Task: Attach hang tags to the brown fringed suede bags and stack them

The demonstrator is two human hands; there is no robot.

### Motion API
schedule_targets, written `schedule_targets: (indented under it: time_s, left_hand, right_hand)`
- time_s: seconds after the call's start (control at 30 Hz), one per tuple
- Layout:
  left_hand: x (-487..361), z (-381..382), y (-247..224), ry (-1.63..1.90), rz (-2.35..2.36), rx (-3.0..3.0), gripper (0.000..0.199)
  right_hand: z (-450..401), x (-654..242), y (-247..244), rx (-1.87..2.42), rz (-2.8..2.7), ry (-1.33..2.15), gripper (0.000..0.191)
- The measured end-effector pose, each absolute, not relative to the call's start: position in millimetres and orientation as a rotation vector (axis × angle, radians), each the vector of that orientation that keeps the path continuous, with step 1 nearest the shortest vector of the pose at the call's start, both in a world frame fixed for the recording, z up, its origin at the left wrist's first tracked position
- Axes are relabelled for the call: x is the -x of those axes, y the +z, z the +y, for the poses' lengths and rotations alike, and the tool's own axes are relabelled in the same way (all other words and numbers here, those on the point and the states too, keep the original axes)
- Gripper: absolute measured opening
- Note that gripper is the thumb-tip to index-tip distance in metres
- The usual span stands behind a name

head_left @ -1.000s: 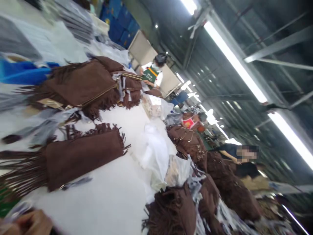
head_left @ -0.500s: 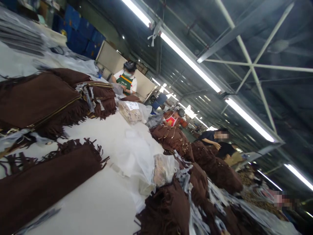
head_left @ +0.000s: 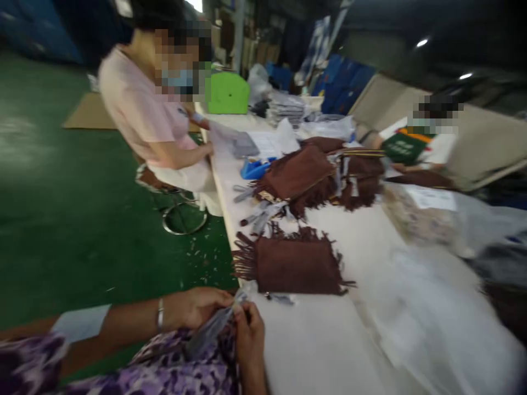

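Low in the view, my left hand and my right hand are close together above a purple patterned garment. Both sets of fingers pinch a strip of thin, crumpled greyish plastic wrapping; what is inside it, if anything, I cannot make out. Just beyond my hands, a brown fringed bag lies flat on the white table. Small plastic-wrapped ends stick out from its near edge. Farther back is a pile of similar brown fringed bags with zips and plastic-wrapped parts.
A co-worker in a pink top sits at the table's left side; another in a green apron is across it. A blue tray and a green box stand farther back. Clear plastic bags cover the right side.
The view has swung left and down from the ceiling and far benches. My hands, the plastic strip and the co-worker in pink now show.
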State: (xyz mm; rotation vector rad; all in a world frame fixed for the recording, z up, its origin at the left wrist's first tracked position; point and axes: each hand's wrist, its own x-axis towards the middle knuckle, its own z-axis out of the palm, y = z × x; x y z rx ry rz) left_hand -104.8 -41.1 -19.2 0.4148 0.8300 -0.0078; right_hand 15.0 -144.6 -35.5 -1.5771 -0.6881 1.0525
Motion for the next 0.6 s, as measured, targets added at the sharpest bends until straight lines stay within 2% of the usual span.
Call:
schedule_targets:
  time_s: [0.23,0.6]
  left_hand:
    - [99,-50,-33,0.158,0.959,-0.333,0.025]
    - [102,-50,-27,0.216,1.076,-0.641,0.025]
  right_hand:
    - [-149,-19,-43,1.706,-0.77,1.215,0.041]
    - [-143,-16,-40,1.981,-0.849,1.011,0.04]
